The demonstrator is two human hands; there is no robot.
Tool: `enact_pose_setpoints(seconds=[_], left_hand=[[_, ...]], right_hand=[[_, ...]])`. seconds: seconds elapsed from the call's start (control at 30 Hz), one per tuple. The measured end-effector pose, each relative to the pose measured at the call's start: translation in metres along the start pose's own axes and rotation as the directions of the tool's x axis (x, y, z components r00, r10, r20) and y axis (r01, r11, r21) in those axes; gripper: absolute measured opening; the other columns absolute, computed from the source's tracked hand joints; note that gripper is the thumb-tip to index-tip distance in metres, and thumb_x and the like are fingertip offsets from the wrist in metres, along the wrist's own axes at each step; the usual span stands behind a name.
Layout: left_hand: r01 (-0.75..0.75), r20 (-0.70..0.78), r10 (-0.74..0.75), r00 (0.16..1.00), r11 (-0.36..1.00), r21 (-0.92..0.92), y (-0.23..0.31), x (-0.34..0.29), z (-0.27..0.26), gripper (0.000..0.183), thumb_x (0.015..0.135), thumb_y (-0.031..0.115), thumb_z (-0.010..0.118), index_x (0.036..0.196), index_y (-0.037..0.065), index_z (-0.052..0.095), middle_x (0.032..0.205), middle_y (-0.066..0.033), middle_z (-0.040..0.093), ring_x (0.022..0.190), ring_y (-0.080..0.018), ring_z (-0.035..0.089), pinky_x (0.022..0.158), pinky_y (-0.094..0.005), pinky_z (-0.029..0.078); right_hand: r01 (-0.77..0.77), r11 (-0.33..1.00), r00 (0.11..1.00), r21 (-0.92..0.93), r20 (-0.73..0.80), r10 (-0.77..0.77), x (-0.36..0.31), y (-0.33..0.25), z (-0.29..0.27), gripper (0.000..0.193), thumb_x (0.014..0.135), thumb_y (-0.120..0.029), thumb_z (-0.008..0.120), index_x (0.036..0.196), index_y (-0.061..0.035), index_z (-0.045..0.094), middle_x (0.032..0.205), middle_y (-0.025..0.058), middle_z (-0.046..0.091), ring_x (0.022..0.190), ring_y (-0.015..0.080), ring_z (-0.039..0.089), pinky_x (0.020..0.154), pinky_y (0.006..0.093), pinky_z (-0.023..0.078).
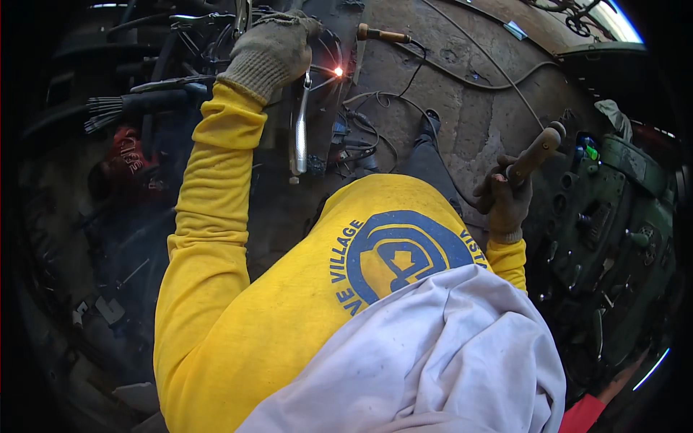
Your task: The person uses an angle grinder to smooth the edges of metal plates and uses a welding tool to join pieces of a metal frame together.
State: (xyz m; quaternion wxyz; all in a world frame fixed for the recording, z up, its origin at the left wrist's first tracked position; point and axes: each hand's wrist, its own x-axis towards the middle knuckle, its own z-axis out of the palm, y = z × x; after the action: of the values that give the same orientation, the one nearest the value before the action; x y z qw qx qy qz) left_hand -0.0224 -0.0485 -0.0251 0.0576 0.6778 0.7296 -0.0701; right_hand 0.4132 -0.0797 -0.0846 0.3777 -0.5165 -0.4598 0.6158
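My left hand [271, 47], in a grey knit glove, is raised at the top and closed around a thin metal tool [242, 18] whose end is hidden. Just to its right a bright spark [337, 71] glows on dark metal parts. Below the hand hangs a shiny metal bar [299, 133]. At the right, my right hand [505, 198] wears a dark glove and grips a wooden handle [535, 153] that points up and to the right; its head is out of sight. Yellow sleeves and a white cloth fill the lower middle.
A second wooden-handled tool [382, 34] lies on the stained concrete floor [476, 108] among loose cables [404, 101]. A green machine body [613, 209] stands at the right. A bundle of dark wires [108, 112] and a red cloth [130, 155] are at the left.
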Motion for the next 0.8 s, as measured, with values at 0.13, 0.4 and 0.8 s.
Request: enact_pose_setpoints(seconds=[0.13, 0.4, 0.8], left_hand=[[0.080, 0.086, -0.080, 0.993, 0.997, 0.012, 0.008, 0.006, -0.010, 0.041, 0.092, 0.021, 0.049, 0.130, 0.015, 0.063, 0.124, -0.0140, 0.068, 0.109, -0.0345, 0.067, 0.094, -0.0455, 0.054], [-0.007, -0.019, 0.008, 1.000, 0.999, 0.049, 0.018, 0.006, -0.017, 0.038, 0.088, 0.011, 0.058, 0.125, 0.014, 0.067, 0.128, -0.0045, 0.067, 0.112, -0.0280, 0.066, 0.097, -0.0393, 0.053], [0.189, 0.050, -0.196, 0.979, 0.975, 0.120, 0.043, 0.016, -0.028, 0.036, 0.087, 0.014, 0.061, 0.122, 0.017, 0.069, 0.132, -0.0019, 0.066, 0.108, -0.0279, 0.066, 0.095, -0.0398, 0.053]], right_hand=[[-0.007, 1.000, 0.996, 0.001, 0.090, 0.006, 0.067, -0.009, -0.016, 0.037, 0.088, -0.010, 0.068, 0.122, 0.0016, 0.057, 0.079, 0.0069, 0.064, 0.059, 0.0169, 0.065, 0.050, 0.0250, 0.048], [-0.103, 0.995, 0.939, 0.011, 0.332, 0.093, 0.199, -0.031, -0.048, 0.039, 0.088, -0.012, 0.068, 0.124, 0.0022, 0.057, 0.082, 0.0061, 0.063, 0.061, 0.0176, 0.065, 0.056, 0.0279, 0.053], [-0.191, 0.982, 0.832, 0.001, 0.530, 0.161, 0.275, -0.047, -0.030, 0.045, 0.087, -0.014, 0.071, 0.125, 0.0043, 0.055, 0.081, 0.0064, 0.062, 0.062, 0.0181, 0.065, 0.056, 0.0281, 0.051]])
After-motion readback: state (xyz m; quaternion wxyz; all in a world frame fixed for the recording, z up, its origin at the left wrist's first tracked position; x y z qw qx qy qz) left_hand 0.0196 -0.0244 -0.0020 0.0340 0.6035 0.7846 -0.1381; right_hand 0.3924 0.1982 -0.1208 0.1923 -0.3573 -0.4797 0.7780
